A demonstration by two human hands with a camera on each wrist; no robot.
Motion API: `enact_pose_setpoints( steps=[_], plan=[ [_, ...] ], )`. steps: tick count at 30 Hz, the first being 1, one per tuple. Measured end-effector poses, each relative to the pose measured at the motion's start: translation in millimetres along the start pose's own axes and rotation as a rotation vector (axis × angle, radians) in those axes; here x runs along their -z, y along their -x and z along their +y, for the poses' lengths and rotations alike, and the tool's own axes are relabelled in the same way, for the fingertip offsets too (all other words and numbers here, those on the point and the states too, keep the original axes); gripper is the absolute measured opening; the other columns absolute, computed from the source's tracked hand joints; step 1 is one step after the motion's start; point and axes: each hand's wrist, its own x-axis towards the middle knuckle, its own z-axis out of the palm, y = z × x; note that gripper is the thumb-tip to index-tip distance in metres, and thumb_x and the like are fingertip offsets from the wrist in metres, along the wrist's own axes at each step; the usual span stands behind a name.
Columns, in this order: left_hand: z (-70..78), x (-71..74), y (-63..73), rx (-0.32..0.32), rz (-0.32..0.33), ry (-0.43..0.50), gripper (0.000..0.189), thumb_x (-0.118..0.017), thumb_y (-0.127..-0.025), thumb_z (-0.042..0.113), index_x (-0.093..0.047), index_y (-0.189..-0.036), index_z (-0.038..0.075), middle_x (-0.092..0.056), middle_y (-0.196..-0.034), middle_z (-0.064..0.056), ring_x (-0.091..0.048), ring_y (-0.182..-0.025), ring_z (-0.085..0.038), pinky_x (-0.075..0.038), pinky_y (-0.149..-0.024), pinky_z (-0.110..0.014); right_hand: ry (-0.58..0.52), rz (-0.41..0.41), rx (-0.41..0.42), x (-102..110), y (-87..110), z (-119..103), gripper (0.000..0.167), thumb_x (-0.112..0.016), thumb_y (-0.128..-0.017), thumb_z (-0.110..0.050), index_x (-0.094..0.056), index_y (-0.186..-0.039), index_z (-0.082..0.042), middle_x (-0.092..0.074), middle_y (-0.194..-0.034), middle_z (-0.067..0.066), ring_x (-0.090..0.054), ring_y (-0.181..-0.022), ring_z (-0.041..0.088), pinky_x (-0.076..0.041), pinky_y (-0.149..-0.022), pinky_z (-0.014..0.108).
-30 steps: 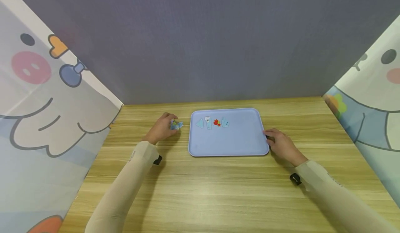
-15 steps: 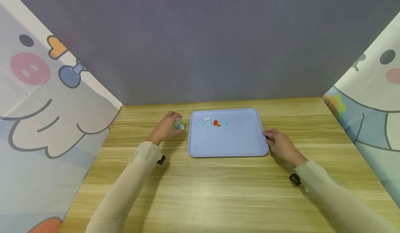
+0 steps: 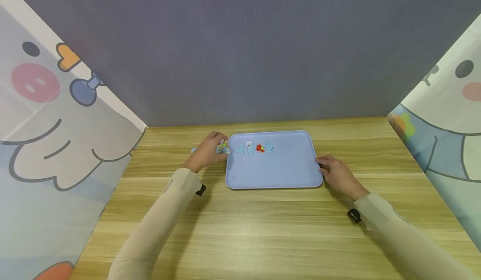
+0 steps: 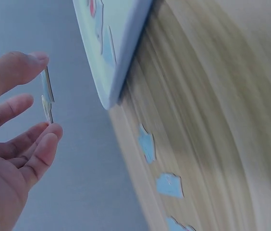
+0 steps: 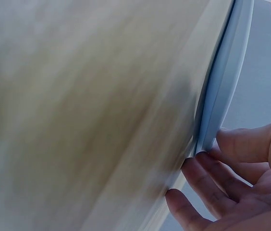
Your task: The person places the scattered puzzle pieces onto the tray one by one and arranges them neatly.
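Observation:
My left hand (image 3: 207,152) pinches a flat puzzle piece (image 3: 223,147) with a blue and yellow-green print, at the left rim of the pale lavender tray (image 3: 278,171). Seen edge-on in the left wrist view, the puzzle piece (image 4: 48,94) spans from the thumb to the fingertips. My right hand (image 3: 339,176) grips the tray's right rim. In the right wrist view its thumb is on top of the rim (image 5: 224,86) and the other fingers are at the outer edge. Along the tray's upper left lie light-blue pieces (image 3: 250,149) and a red one (image 3: 260,148).
More light-blue puzzle pieces (image 4: 170,185) lie on the wooden table (image 3: 240,230) left of the tray, partly hidden by my left hand in the head view. A grey wall (image 3: 240,54) rises behind the table. Printed cartoon panels (image 3: 49,146) stand at both sides.
My left hand has moved right with the puzzle piece, from beside the tray to its left rim. A blue piece on the table now shows behind that hand. My right hand stays on the tray.

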Motion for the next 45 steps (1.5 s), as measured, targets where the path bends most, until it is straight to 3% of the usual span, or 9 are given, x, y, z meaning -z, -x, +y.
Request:
enact_pose_setpoints(
  steps=[11,23,35,45],
  plan=[
    [20.5,-4.3,-15.8,-0.093,0.006,-0.028,0.053,-0.079,-0.076,0.016,-0.057,-0.122,0.003,-0.050,-0.122,-0.009,-0.053,-0.104,-0.024,-0.045,-0.090,-0.036,0.004,0.011,0.007,-0.4,0.0,0.6,0.038,-0.057,-0.090,0.004,-0.052,-0.126,0.012,-0.051,-0.124,0.026,-0.048,-0.113,0.047,-0.041,-0.089,0.057],
    [35.0,-9.9,-25.5,-0.110,-0.026,-0.033,0.040,-0.079,-0.077,0.017,-0.064,-0.110,0.002,-0.047,-0.124,-0.009,-0.052,-0.104,-0.023,-0.044,-0.090,-0.034,0.011,0.008,0.006,-0.3,1.1,0.3,0.038,-0.057,-0.090,0.005,-0.052,-0.127,0.012,-0.051,-0.125,0.026,-0.048,-0.113,0.046,-0.041,-0.090,0.057],
    [50.1,-9.9,-30.6,-0.112,-0.078,-0.040,0.040,-0.076,-0.080,0.021,-0.064,-0.114,0.003,-0.043,-0.134,-0.013,-0.051,-0.111,-0.025,-0.044,-0.093,-0.035,0.018,0.004,0.000,0.0,0.0,-1.0,0.038,-0.057,-0.090,0.004,-0.052,-0.127,0.011,-0.050,-0.125,0.026,-0.048,-0.113,0.046,-0.041,-0.089,0.058],
    [63.8,-19.1,-40.5,-0.118,-0.098,-0.036,0.037,-0.076,-0.082,0.023,-0.064,-0.113,0.008,-0.043,-0.134,-0.008,-0.048,-0.116,-0.024,-0.042,-0.095,-0.034,0.027,0.008,0.008,-0.8,-0.3,0.9,0.038,-0.057,-0.090,0.004,-0.053,-0.127,0.011,-0.051,-0.124,0.025,-0.048,-0.113,0.046,-0.041,-0.089,0.057]
  ],
)
